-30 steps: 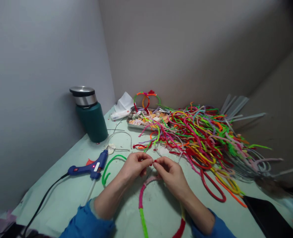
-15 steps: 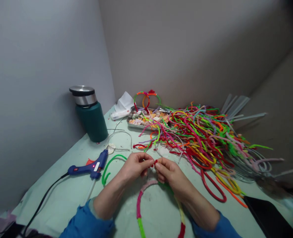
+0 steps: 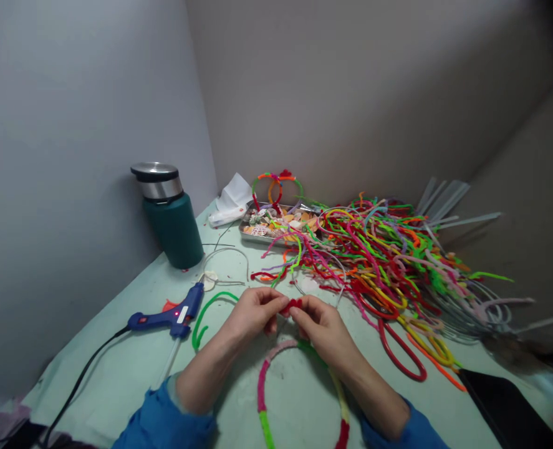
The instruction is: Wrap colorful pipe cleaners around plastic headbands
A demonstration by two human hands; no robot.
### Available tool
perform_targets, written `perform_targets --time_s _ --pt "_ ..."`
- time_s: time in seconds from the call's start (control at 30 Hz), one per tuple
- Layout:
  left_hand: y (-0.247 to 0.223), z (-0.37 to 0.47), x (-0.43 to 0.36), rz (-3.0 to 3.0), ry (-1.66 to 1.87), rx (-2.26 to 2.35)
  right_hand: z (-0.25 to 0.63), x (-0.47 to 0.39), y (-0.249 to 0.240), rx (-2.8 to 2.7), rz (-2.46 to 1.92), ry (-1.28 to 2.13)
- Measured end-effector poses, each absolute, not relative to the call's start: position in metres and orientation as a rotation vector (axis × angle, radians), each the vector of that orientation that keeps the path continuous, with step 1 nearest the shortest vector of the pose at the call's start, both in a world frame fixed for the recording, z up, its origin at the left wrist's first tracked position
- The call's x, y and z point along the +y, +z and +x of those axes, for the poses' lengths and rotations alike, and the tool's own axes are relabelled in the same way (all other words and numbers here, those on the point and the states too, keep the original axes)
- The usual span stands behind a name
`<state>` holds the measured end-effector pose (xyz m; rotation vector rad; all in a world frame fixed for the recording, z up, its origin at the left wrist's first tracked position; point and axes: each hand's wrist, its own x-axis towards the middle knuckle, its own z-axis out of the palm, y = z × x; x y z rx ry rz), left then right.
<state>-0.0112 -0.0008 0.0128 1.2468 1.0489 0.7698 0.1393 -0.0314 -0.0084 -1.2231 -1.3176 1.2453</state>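
Observation:
Between my two hands is a small red fuzzy piece (image 3: 292, 306), pinched from both sides. My left hand (image 3: 257, 312) holds its left end with thumb and forefinger, and my right hand (image 3: 322, 321) grips the right end. Below them a headband wrapped in pink, green, yellow and red fuzzy sections (image 3: 263, 390) lies on the table, partly behind my right wrist. A curved green pipe cleaner (image 3: 206, 308) rests left of my left hand. The blue glue gun (image 3: 164, 319) lies farther left, its red light on.
A teal bottle (image 3: 176, 231) stands at the back left. Behind my hands are a metal tray (image 3: 257, 237) of small pieces and white tissue (image 3: 234, 199). A tangled heap of pipe cleaners (image 3: 379, 243), red-handled scissors (image 3: 400, 358) and a black flat object (image 3: 505, 405) occupy the right.
My right fingers have shifted slightly on the red piece, and more of it now shows between the hands. The left hand has barely moved.

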Motion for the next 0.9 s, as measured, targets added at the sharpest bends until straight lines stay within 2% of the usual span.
perform_targets --time_s 0.17,0.37,0.9 --pt "0.0104 -0.0108 0.0005 1.249 0.781 1.024 0.1396 -0.0317 -0.0044 -1.251 -1.243 1.276" --pt "0.0141 -0.0118 0.0002 1.291 0.762 0.992 0.1394 -0.0338 0.0008 -1.092 -1.098 1.546" --pt "0.0102 -0.0144 0.0038 1.265 0.782 1.000 0.1474 -0.0291 -0.0021 -1.146 -1.239 1.269"
